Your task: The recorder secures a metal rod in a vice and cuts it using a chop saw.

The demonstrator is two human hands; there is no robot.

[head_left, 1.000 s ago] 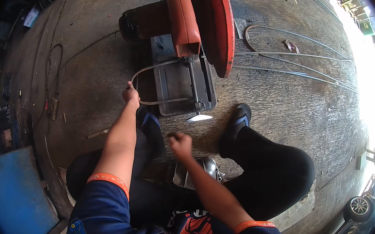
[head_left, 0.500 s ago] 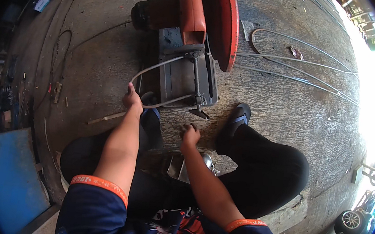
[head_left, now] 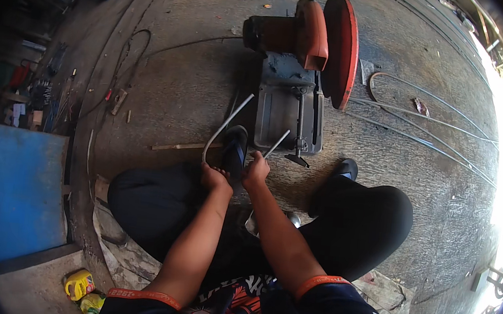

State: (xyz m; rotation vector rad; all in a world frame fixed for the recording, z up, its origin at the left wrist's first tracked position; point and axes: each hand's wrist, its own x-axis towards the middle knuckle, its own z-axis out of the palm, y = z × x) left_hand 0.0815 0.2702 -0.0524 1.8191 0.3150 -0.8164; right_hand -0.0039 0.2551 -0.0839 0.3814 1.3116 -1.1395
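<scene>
I sit low on a concrete floor with my knees apart. My left hand grips one end of a thin bent metal rod, which rises from the hand and curves away to the upper right. My right hand grips another rod end, a short straight piece pointing up toward the saw's base. Both hands sit close together over my left foot in a dark sandal. Whether the two rod ends are one piece, I cannot tell. Just beyond stands a chop saw with an orange guard and a red disc.
Long thin metal rods lie curved on the floor to the right of the saw. A wooden stick lies left of my foot. Cables and small tools are at the left, a blue panel at the lower left, and a yellow bottle below it.
The rod has come off the saw's base toward me. My right hand rose from near my lap to grip it, and both hands now meet over my left foot.
</scene>
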